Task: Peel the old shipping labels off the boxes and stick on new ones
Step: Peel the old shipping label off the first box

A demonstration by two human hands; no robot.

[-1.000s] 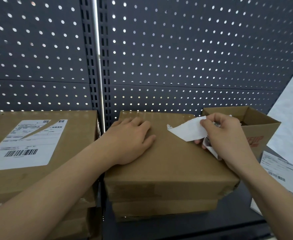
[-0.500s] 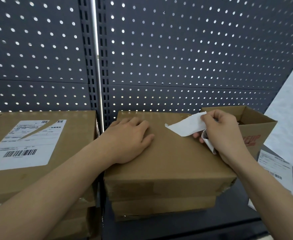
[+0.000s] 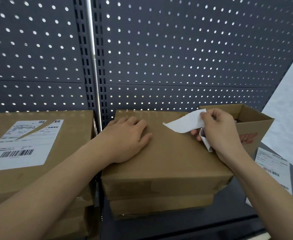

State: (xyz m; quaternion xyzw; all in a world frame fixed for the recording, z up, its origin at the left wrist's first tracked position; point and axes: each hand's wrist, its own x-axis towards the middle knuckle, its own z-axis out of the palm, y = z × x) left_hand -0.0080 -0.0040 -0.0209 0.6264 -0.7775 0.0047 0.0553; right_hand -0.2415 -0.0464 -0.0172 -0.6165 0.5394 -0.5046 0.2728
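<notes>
The left hand (image 3: 128, 135) lay flat on top of the middle box (image 3: 168, 158), near its back left corner. Its fingers (image 3: 135, 121) were straight and pressed down on the cardboard.

The right hand (image 3: 218, 134) was over the right side of the same box. Its fingers (image 3: 202, 116) were curled and pinched a white label (image 3: 185, 122). The label was lifted up off the box top, with its blank side showing. One pointed end stuck out to the left, over the cardboard. I could not tell if any part was stuck to the box. A crumpled bit of it hung down under the hand, and some dark print showed there.

The middle box sat on a lower box (image 3: 159, 205), and both sat on a dark shelf (image 3: 194, 227). Just beside them on the left was a left box (image 3: 69, 153). It had an old label (image 3: 24, 144) stuck on top, with a barcode and a long rip in it.

Behind the right hand stood an open box (image 3: 256, 125) with red letters on its side. A white sheet (image 3: 272, 167) with barcodes lay on the shelf at the right, partly under the arm. A dark wall (image 3: 177, 49) full of little holes stood behind it all.
</notes>
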